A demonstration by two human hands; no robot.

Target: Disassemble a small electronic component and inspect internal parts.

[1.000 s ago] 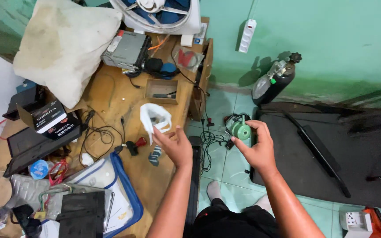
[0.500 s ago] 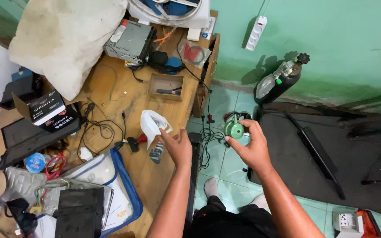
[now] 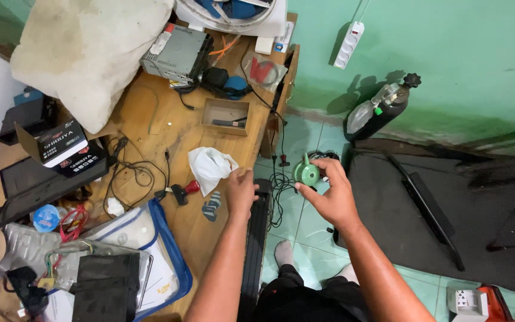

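you're in a small home repair workshop for electronics. on your left a cluttered wooden workbench (image 3: 150, 119) carries a car stereo unit (image 3: 177, 53), tangled black wires (image 3: 129, 173), a small cardboard tray (image 3: 225, 116) and a fan (image 3: 227, 12) at the far edge. a power strip (image 3: 348, 45) hangs on the green wall (image 3: 448, 48), and a small gas cylinder (image 3: 379, 110) leans on the tiled floor (image 3: 305, 220) below it.

- The scene is seen from a single camera worn on the head and aimed steeply downward.
- The left hand (image 3: 241, 189) and right hand (image 3: 327, 194) are framed close, at arm's length.
- The wooden table (image 3: 150, 119) is kept left, the tiled floor (image 3: 305, 226) and green wall (image 3: 448, 53) right.
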